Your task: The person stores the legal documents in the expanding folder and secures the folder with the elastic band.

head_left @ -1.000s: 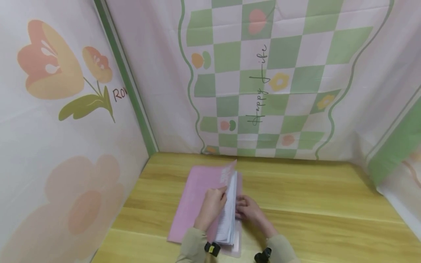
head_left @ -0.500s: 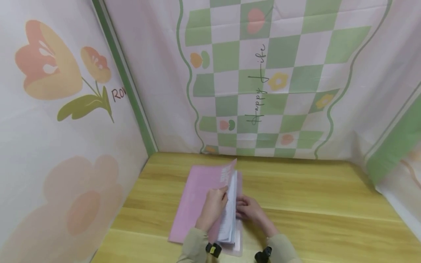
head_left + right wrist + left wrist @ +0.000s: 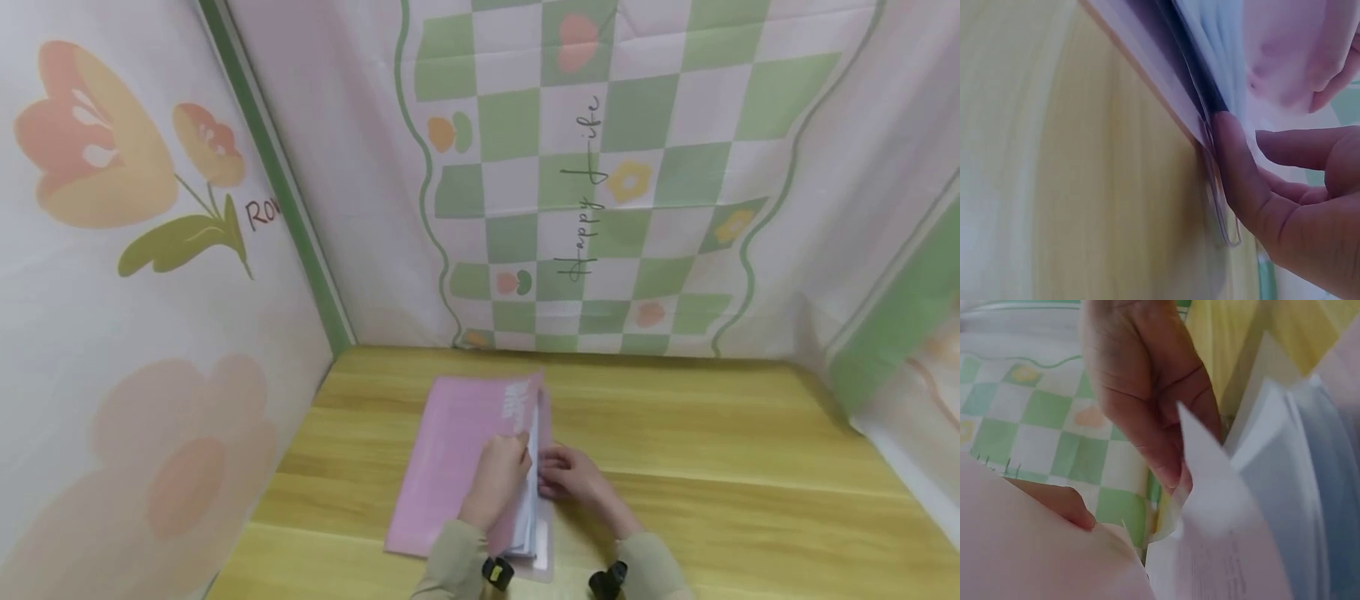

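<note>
A pink folder (image 3: 450, 450) with white lettering lies on the wooden table, its front cover partly lifted at the right side. Under the cover is a stack of printed sheets of paper (image 3: 1229, 550), their edges fanned apart. My left hand (image 3: 497, 477) pinches the cover's right edge; in the left wrist view the cover hides most of that hand. My right hand (image 3: 573, 477) is at the right edge of the stack. In the right wrist view, its thumb and fingers (image 3: 1241, 181) pinch the edges of the sheets, though part of this grip is hidden.
The wooden table (image 3: 712, 467) extends to both sides of the folder. A patterned curtain (image 3: 585, 208) hangs along the back, and a flowered curtain (image 3: 150, 317) stands at the left. Black wrist cameras (image 3: 606, 580) sit near both sleeves.
My left hand has moved slightly right, bringing the cover lower over the sheets, so less paper shows. The right hand stays at the stack's edge. The head view has shifted a little.
</note>
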`<state>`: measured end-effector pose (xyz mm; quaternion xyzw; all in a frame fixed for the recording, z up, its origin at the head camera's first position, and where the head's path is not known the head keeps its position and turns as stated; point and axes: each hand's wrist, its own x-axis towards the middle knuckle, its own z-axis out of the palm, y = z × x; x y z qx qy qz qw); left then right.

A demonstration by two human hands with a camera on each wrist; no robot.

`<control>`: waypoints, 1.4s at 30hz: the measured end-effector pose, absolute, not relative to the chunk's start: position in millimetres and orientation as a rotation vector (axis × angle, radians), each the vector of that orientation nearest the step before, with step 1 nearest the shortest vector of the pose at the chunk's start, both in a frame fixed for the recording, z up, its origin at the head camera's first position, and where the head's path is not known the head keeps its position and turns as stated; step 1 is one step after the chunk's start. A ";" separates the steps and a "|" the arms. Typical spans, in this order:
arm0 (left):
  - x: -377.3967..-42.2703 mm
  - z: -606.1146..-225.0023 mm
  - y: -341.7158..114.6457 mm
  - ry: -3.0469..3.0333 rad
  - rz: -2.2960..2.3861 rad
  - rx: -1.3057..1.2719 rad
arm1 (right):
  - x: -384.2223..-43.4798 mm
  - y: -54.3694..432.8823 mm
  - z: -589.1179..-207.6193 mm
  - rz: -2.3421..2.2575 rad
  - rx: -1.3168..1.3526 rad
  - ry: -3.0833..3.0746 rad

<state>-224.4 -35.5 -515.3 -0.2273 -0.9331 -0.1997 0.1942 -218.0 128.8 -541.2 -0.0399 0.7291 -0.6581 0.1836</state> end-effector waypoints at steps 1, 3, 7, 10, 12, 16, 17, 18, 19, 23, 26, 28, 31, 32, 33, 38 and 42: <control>-223.8 -516.5 -33.4 -2.620 -0.534 -0.638 | -217.0 130.6 -540.8 -1.856 -0.108 2.060; -221.7 -518.1 -29.4 -2.639 -0.522 -0.631 | -215.4 134.4 -540.3 -1.854 -0.105 2.076; -217.3 -524.7 -20.6 -2.689 -0.446 -0.615 | -214.1 143.8 -540.3 -1.845 -0.082 2.148; -213.9 -532.2 -13.6 -2.700 -0.307 -0.613 | -214.0 151.6 -539.1 -1.838 -0.042 2.209; -211.8 -537.8 -8.9 -2.704 -0.237 -0.611 | -213.7 156.2 -537.4 -1.837 0.000 2.239; -206.3 -548.1 -1.8 -2.746 -0.171 -0.591 | -212.8 161.8 -533.6 -1.818 0.075 2.295; -205.4 -550.8 -0.3 -2.751 -0.125 -0.588 | -212.9 163.1 -532.8 -1.804 0.089 2.316; -204.4 -552.9 1.0 -2.754 -0.073 -0.587 | -212.9 164.4 -532.3 -1.785 0.097 2.338; -203.6 -554.7 1.8 -2.754 -0.023 -0.589 | -213.0 165.6 -531.8 -1.767 0.107 2.357; -203.2 -556.9 0.2 -2.678 0.208 -0.644 | -213.5 170.5 -531.1 -1.700 0.140 2.418; -203.8 -550.5 -8.6 -2.662 0.169 -0.744 | -213.6 174.5 -532.7 -1.667 0.154 2.452; -206.0 -545.7 -17.1 -2.681 0.127 -0.830 | -214.3 176.4 -534.1 -1.655 0.161 2.469; -211.3 -541.4 -32.2 -2.763 0.004 -0.957 | -215.3 177.5 -534.9 -1.638 0.161 2.483; -213.1 -540.4 -36.6 -2.785 -0.018 -0.991 | -215.4 177.6 -535.0 -1.639 0.163 2.480; -215.0 -539.9 -40.9 -2.802 -0.041 -1.027 | -215.4 177.6 -534.8 -1.641 0.164 2.475; -219.9 -539.1 -59.1 -2.829 -0.062 -1.167 | -215.2 176.5 -534.4 -1.706 0.150 2.377; -222.2 -540.3 -71.0 -2.903 -0.060 -1.114 | -215.9 174.1 -534.5 -1.783 0.123 2.253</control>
